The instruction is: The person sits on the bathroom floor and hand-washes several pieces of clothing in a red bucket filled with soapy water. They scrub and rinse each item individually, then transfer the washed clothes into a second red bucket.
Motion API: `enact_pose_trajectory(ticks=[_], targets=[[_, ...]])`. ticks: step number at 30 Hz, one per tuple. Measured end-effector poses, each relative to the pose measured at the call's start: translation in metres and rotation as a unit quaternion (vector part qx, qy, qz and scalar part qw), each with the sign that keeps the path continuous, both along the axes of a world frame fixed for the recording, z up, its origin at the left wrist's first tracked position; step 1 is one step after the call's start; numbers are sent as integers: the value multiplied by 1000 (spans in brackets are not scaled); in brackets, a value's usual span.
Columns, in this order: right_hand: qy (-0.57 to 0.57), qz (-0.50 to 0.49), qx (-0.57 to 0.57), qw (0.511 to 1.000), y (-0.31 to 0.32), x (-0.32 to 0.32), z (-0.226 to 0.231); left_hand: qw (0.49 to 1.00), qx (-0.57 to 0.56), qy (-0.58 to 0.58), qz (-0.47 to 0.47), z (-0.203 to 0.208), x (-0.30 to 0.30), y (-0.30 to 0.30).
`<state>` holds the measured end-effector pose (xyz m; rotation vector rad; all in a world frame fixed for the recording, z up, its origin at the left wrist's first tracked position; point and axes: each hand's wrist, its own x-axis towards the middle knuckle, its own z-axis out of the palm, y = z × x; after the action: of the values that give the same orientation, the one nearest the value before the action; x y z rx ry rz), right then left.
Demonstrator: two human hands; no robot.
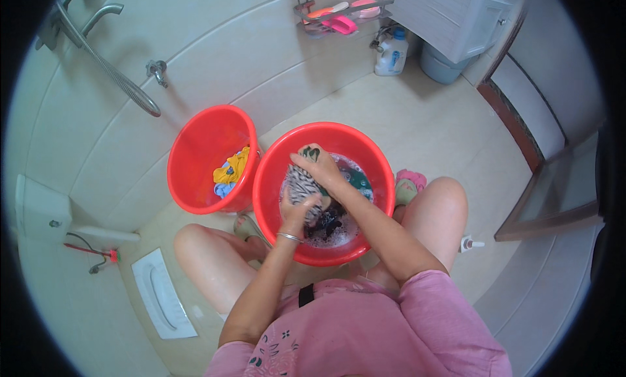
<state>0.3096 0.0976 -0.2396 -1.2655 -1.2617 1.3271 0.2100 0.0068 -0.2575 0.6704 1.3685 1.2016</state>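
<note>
Between the person's knees, a red basin is sitting on the floor, with slippers flanking it. A red bucket is standing close by its left side; whether the two are touching, cannot tell. Farther off, a rack is carrying pink and orange items on the wall, a white jug and a gray bucket are standing at the wall's foot, and a cabinet is overhanging the latter. Upper left, a hose is hanging near a tap.

Basin contents: sudsy water is surrounding a dark cloth and a green cloth. Bucket contents: a yellow cloth is lying over a light blue cloth.

The patterned cloth, black and white, is stretching between the hands, over the basin. The right hand is clutching its upper end; the left hand, a bracelet on its wrist, is gripping it lower down. Whether its lower end is touching water, cannot tell.

Labels: the jug is bearing blue marking, too small to make out.
</note>
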Motion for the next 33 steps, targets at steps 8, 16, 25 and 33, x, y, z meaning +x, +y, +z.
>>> enact_pose_trajectory(ticks=[8,16,25,33], targets=[[15,100,-126,987,26,39,-19,960,145,-212,112,91,-117,51],[-503,327,115,792,-33,21,-113,990,36,-75,115,70,-130,46],[-605,481,-83,629,-53,18,-153,976,-64,-205,18,7,-67,22],[-253,-10,-112,961,-3,30,-102,964,-202,-163,56,-59,-64,25]])
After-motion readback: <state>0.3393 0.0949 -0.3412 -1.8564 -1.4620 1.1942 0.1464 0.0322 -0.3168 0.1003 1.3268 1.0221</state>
